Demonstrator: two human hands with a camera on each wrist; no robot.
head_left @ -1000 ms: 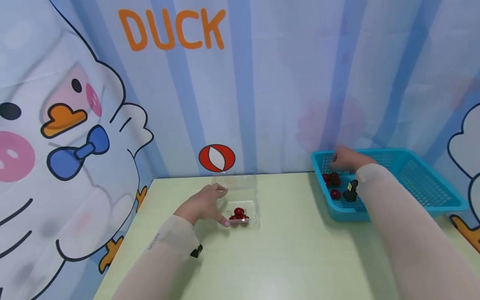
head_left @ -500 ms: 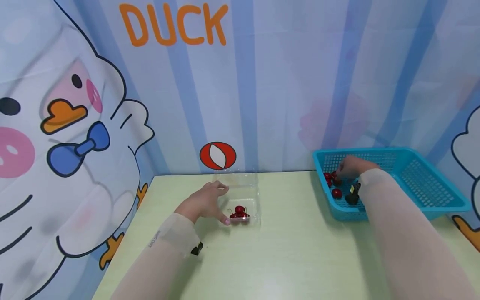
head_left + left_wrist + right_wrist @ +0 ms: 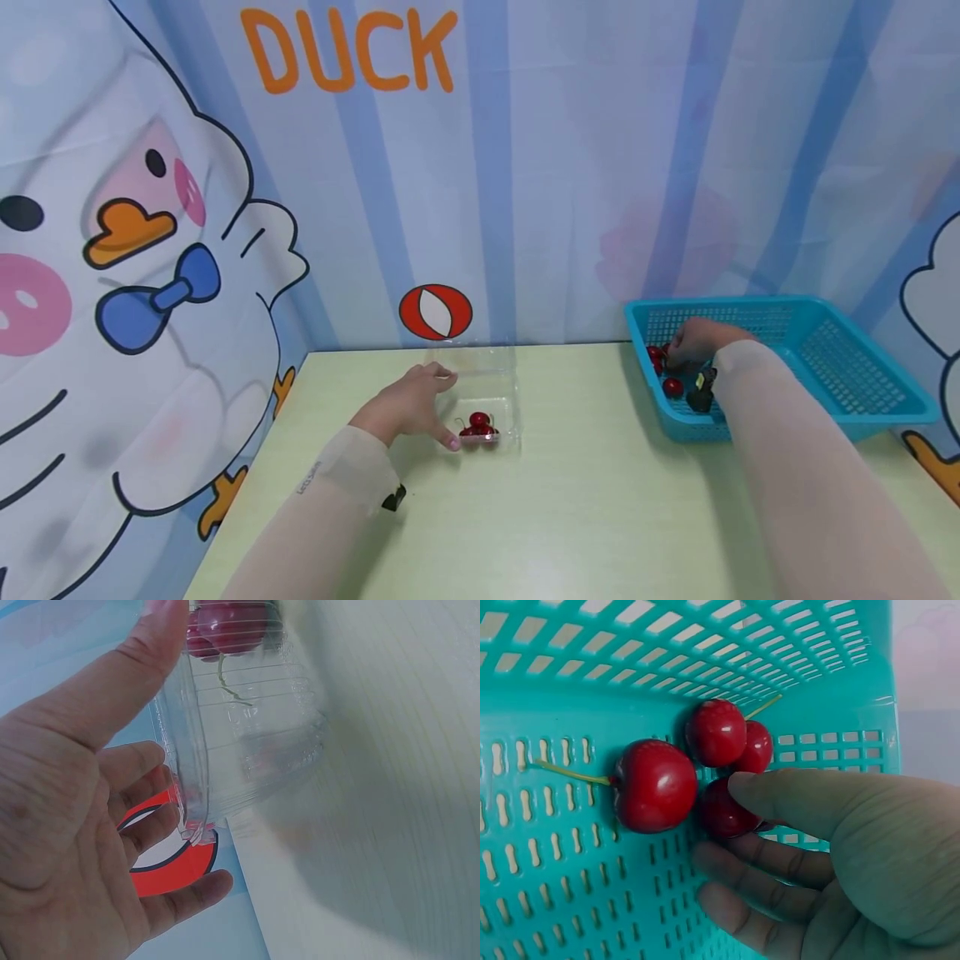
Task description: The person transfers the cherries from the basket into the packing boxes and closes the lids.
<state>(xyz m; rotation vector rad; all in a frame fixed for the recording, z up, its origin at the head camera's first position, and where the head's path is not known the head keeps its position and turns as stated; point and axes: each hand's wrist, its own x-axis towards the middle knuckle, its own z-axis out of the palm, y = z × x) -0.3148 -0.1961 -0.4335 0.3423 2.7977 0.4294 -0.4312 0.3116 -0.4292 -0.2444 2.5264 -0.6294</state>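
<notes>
Turquoise basket [image 3: 847, 367]: four cherries [image 3: 656, 787], one pinched; clear box [image 3: 489, 407]: cherry cluster [image 3: 478, 427].

A striped blue backdrop [image 3: 570, 125] is hanging behind a pale table [image 3: 540, 525].
A white cartoon duck [image 3: 165, 383] is filling nine o'clock, orange "DUCK" lettering [image 3: 362, 50] is standing at eleven, a red-and-white oval [image 3: 436, 312] is sitting just left of centre, and another outlined figure [image 3: 936, 287] is edging in at three; at six, the yellow-green tabletop is catching soft light.
</notes>
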